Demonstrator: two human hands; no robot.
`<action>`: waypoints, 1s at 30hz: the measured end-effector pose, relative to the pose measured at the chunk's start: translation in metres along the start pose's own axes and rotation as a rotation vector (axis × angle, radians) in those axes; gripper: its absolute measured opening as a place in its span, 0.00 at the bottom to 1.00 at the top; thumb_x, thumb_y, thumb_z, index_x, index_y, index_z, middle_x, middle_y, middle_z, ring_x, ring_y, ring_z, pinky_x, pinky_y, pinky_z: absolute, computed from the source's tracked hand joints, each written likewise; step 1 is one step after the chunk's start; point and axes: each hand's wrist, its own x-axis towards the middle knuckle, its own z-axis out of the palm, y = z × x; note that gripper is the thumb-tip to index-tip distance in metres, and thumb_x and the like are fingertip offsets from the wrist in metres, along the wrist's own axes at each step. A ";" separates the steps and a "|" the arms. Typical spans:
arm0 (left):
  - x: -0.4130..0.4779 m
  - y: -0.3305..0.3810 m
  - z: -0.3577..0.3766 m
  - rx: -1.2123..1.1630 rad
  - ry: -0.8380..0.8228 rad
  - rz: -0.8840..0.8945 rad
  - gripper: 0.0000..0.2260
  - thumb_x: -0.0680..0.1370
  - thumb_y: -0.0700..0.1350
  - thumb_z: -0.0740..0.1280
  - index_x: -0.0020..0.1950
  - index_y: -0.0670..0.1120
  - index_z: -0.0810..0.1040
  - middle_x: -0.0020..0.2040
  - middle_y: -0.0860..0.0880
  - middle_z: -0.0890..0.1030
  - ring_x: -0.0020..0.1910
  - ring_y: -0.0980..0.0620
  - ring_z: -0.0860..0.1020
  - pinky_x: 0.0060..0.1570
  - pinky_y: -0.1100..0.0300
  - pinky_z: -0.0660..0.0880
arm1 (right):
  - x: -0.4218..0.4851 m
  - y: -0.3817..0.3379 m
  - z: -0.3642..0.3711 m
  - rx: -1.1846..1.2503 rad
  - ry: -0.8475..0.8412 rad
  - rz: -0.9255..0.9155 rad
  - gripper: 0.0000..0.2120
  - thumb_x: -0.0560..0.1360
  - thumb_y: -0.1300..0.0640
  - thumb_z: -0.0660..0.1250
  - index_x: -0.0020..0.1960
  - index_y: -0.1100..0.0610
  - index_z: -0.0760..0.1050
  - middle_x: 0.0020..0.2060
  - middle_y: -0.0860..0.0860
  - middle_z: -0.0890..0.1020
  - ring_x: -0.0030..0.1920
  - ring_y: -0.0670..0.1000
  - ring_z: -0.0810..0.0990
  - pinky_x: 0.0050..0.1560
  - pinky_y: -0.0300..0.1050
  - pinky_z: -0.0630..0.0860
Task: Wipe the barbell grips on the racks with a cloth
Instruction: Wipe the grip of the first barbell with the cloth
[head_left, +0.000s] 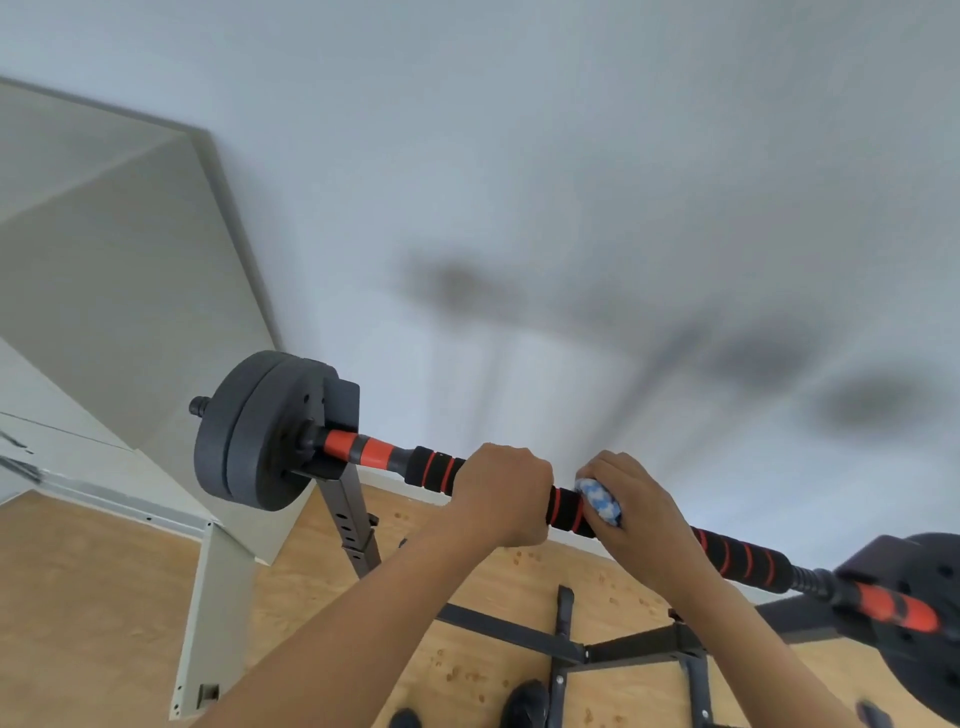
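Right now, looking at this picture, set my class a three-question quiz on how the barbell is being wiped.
1. True or false: the left hand holds the cloth.
2. Which best describes the barbell?
A. lying on the floor
B. resting on the rack
C. lifted clear overhead
3. Fill in: the right hand presses the blue and white cloth against the black foam grip with ____ rings.

Key
1. False. The left hand grips the bare grip; the right hand holds the cloth.
2. B. The bar's left end sits in the rack's cradle beside the weight plates.
3. Red.
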 end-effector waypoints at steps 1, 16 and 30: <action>0.004 0.000 -0.004 -0.015 -0.071 -0.010 0.07 0.72 0.48 0.71 0.40 0.49 0.74 0.34 0.52 0.77 0.33 0.51 0.77 0.39 0.57 0.77 | -0.001 0.000 0.000 0.003 0.001 -0.008 0.08 0.76 0.61 0.71 0.49 0.49 0.76 0.45 0.39 0.77 0.46 0.46 0.76 0.45 0.42 0.78; -0.006 0.020 0.021 0.059 0.183 0.038 0.14 0.71 0.45 0.72 0.36 0.49 0.66 0.27 0.53 0.63 0.25 0.54 0.61 0.32 0.57 0.60 | 0.002 0.008 -0.002 -0.041 -0.112 0.020 0.05 0.79 0.57 0.67 0.52 0.48 0.75 0.47 0.39 0.76 0.47 0.45 0.76 0.48 0.36 0.76; 0.012 0.008 -0.017 -0.228 -0.175 0.020 0.11 0.70 0.51 0.75 0.45 0.49 0.78 0.35 0.52 0.79 0.35 0.51 0.80 0.37 0.59 0.73 | -0.017 -0.003 0.002 -0.086 0.017 0.052 0.13 0.74 0.64 0.70 0.53 0.49 0.75 0.49 0.40 0.76 0.47 0.45 0.74 0.46 0.37 0.75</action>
